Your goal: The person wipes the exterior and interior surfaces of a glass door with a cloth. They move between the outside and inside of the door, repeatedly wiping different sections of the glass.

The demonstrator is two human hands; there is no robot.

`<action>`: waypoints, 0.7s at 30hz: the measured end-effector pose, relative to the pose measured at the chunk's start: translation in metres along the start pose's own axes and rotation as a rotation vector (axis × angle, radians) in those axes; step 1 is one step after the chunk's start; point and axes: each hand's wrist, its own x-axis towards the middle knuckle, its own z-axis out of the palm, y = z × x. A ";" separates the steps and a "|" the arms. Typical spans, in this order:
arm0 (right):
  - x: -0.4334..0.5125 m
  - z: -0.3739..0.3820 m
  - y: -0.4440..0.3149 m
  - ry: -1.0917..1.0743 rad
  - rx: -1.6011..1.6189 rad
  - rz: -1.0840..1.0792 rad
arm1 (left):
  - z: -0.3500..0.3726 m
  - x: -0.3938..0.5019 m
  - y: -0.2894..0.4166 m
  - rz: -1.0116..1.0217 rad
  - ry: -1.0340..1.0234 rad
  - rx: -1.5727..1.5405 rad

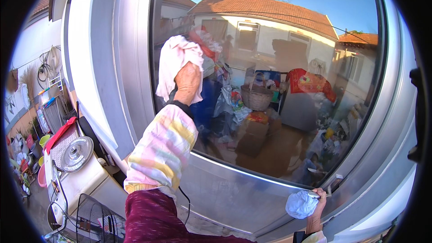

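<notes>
My left hand (187, 80) presses a crumpled pale pink cloth (175, 60) against the upper left of a door's glass pane (263, 50). A checked sleeve cover (163, 145) covers that forearm. Low on the right, my right hand (319, 204) grips the metal door handle (314, 194). A bunched pale blue-white cloth (301, 204) sits at the handle; whether it is tied there or held is unclear. Below the glass is the door's grey metal panel (233, 189). The pane mirrors a tiled-roof house and sky.
Left of the door frame (133, 57), a white cabinet-like appliance (84, 182) bears a round metal lid (77, 154) and a red cloth (60, 133). A black mesh basket (98, 219) stands below. Through the glass show a wicker basket (257, 96) and a cardboard box (251, 135).
</notes>
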 end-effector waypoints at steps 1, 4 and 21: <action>0.000 0.001 0.000 -0.002 0.009 0.004 | -0.005 0.005 0.022 0.169 0.225 -0.049; 0.000 0.000 0.002 -0.023 0.019 -0.007 | -0.022 0.014 0.078 0.113 0.057 -0.122; -0.005 0.013 -0.007 -0.026 -0.033 0.104 | -0.040 0.009 0.347 0.802 0.258 -0.476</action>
